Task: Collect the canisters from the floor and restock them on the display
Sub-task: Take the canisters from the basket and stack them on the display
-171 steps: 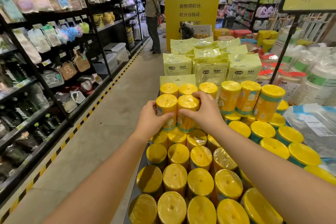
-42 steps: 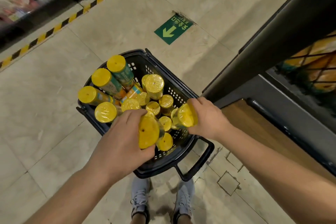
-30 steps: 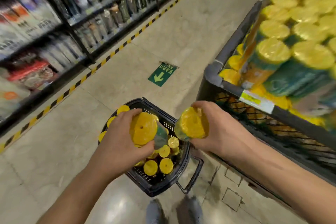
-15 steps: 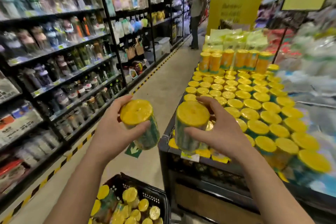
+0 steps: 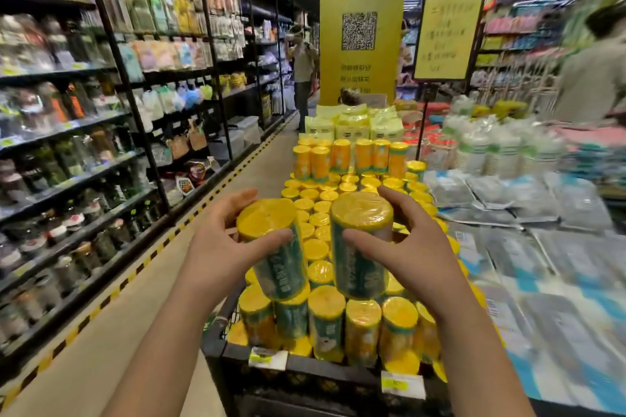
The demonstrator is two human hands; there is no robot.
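Note:
My left hand (image 5: pixel 216 247) grips a yellow-lidded canister (image 5: pixel 274 247) with a green label, tilted a little. My right hand (image 5: pixel 406 247) holds a second canister (image 5: pixel 360 244) upright beside it. Both canisters hang above the near end of the black display bin (image 5: pixel 305 372), which is packed with several rows of the same yellow-lidded canisters (image 5: pixel 325 318). A taller stack of canisters (image 5: pixel 349 157) stands at the far end of the display. The floor basket is out of view.
Dark shelving (image 5: pixel 84 145) full of goods lines the left side of the aisle, edged by yellow-black floor tape (image 5: pixel 142 267). Packaged goods (image 5: pixel 542 247) lie right of the display. A yellow pillar (image 5: pixel 362 20) and sign (image 5: pixel 447 34) stand behind. One person (image 5: pixel 303 78) stands down the aisle, another (image 5: pixel 596 71) at right.
I have lifted two canisters out of the floor basket and risen. Both hands have brought them forward and over the near rows of the display.

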